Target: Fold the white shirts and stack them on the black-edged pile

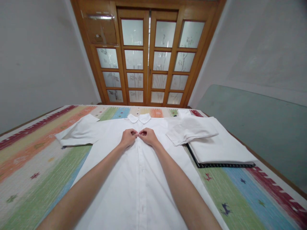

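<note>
A white collared shirt [110, 179] lies spread flat, front side up, its collar [139, 118] at the far end. Both hands meet on its button placket [141, 179], a little below the collar. My left hand [129, 137] pinches the placket edge from the left. From the right, my right hand [148, 136] pinches the same spot, fingertips almost touching the left ones. Whatever button sits between them is too small to make out. Several buttonholes show down the placket. One short sleeve [79, 131] stretches out to the left; the other sleeve [192, 131] lies to the right.
Under the shirt is a striped, patterned cloth [35, 172]. Folded white fabric [220, 143] rests on a dark folded piece [223, 165] at the right, partly beneath the sleeve. Beyond stand wooden doors [147, 54] with glass panes. A pale green panel [259, 121] borders the right side.
</note>
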A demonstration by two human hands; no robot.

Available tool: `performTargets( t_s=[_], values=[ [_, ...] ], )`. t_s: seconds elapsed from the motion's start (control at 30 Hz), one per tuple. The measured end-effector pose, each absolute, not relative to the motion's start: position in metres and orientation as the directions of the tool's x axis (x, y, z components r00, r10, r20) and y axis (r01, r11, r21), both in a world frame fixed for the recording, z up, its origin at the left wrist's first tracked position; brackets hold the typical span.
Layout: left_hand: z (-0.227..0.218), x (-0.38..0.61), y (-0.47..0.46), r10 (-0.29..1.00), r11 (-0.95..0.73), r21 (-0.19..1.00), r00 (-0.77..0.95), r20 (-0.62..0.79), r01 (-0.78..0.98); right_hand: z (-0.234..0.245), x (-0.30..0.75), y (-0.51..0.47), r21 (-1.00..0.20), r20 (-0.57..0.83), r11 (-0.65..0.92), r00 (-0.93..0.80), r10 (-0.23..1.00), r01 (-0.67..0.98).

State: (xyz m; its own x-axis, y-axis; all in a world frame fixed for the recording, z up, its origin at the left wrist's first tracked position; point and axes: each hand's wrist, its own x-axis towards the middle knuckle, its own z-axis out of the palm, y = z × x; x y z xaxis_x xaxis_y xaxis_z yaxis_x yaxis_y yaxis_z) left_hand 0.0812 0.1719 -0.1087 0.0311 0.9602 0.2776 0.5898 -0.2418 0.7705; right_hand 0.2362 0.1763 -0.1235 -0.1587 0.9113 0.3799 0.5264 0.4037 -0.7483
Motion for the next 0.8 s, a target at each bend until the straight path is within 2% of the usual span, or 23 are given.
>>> performTargets(
  t_s=[0.8],
  values=[
    [-0.1032,0.0791,0.1735,0.984,-0.158,0.836,0.014,0.177,0.526,-0.1277,0.2379,0.1796,-0.748,0.410,0.429,-0.156,0.899,0.506]
  ],
)
